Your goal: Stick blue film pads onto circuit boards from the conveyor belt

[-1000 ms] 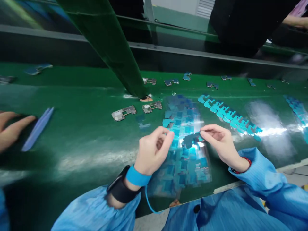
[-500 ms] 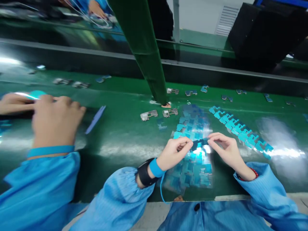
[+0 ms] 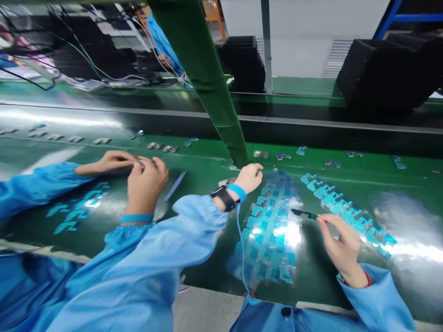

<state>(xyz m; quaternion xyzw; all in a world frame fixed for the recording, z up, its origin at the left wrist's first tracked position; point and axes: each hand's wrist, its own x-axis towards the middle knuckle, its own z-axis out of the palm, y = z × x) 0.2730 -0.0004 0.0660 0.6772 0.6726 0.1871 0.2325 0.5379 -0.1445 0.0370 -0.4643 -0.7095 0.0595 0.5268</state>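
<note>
My right hand (image 3: 341, 242) pinches one end of a narrow dark blue film piece (image 3: 304, 213), which points left above the clear sheet. Beneath and left of it lies that clear sheet (image 3: 273, 230), covered with several shiny blue cut pieces. My left hand (image 3: 248, 179), with a blue wrist strap and corded black band, is by the foot of the green post. Its fingers curl closed; whatever they hold is hidden. Just left of it, a small metal-and-board part (image 3: 227, 182) shows partly behind the wrist.
A slanting row of blue film pieces (image 3: 349, 212) lies at right. Small board parts (image 3: 284, 157) line the back. The green post (image 3: 221, 101) rises ahead. At left, a co-worker's hands (image 3: 147, 180) hold a small part near purple tweezers (image 3: 175, 186).
Both hands were together at the dark film piece. My left hand has let go and moved up and left toward the post; my right keeps the piece. The view has tilted up.
</note>
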